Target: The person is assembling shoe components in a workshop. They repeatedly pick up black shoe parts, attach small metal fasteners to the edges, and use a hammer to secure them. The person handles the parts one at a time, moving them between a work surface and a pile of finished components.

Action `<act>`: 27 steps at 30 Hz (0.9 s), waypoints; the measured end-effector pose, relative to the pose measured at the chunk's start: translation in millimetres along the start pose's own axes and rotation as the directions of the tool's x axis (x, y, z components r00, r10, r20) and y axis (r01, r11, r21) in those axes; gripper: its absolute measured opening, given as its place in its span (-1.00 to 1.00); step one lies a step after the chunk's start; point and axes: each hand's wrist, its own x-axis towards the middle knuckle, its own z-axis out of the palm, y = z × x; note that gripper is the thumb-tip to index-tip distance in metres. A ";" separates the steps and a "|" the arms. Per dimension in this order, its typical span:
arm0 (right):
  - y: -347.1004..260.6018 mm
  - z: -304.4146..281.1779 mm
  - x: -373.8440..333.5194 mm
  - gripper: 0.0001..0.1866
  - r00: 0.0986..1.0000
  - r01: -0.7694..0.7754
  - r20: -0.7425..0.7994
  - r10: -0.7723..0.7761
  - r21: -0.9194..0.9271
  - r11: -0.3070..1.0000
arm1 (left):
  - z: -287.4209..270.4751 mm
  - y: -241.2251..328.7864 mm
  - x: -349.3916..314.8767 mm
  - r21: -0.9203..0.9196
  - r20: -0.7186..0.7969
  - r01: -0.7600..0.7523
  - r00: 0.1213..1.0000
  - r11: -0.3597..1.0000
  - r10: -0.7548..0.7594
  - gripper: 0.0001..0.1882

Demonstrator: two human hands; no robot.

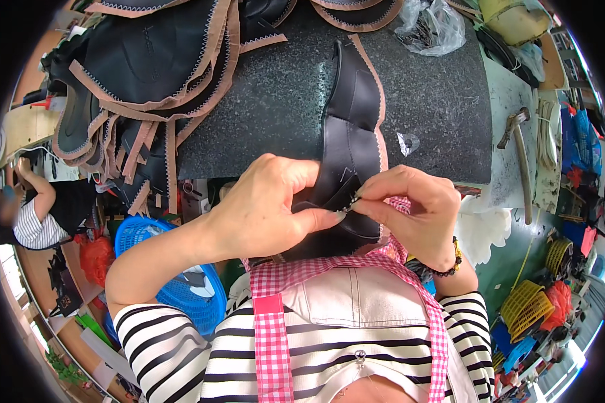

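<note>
A black leather shoe upper (353, 97) with a tan zigzag-stitched edge hangs over the table's near edge, its lower end between my hands in front of my apron. My left hand (265, 201) is closed on it, fingers behind the leather and thumb in front. My right hand (413, 208) pinches a small shiny metal piece (347, 203) at the leather strap, close to the left thumb tip. The exact kind of this metal piece is too small to make out.
Stacked black shoe uppers (148, 57) with tan edges cover the table's left side. On the speckled black mat (269, 101) lie a silver scrap (407, 144) and a clear plastic bag (431, 27). A hammer (519, 154) rests at right. Below left stands a blue basket (175, 302); another person (44, 208) sits beyond.
</note>
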 end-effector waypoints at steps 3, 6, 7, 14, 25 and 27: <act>-7.8 2.5 -4.3 -0.90 0.900 -0.417 0.051 0.433 0.389 0.821 | -0.4 -2.2 1.3 -0.042 -0.024 -0.026 0.999 0.999 0.025 -0.76; -4.0 9.1 -10.3 -0.89 0.907 -0.379 0.002 0.422 0.443 0.812 | 1.9 -5.3 1.7 -0.062 -0.031 -0.072 0.997 0.995 0.070 -0.77; -1.3 11.1 -12.3 -0.88 0.943 -0.299 -0.031 0.332 0.360 0.884 | 2.0 -6.7 2.4 -0.054 -0.026 -0.058 0.998 0.997 0.057 -0.77; 6.7 3.5 -6.5 -0.84 0.995 -0.076 0.072 0.067 0.137 0.988 | 3.3 -6.3 5.6 0.069 0.043 -0.014 0.999 0.998 0.011 -0.78; 0.3 -0.9 -2.4 -0.88 0.966 -0.241 0.084 0.245 -0.050 0.969 | 7.8 -11.1 11.1 0.169 -0.006 -0.180 0.983 0.969 0.184 -0.85; 2.8 0.6 -6.4 -0.87 0.993 -0.068 0.085 0.078 -0.115 0.991 | 9.2 -13.4 11.8 0.157 -0.009 -0.191 0.981 0.969 0.194 -0.85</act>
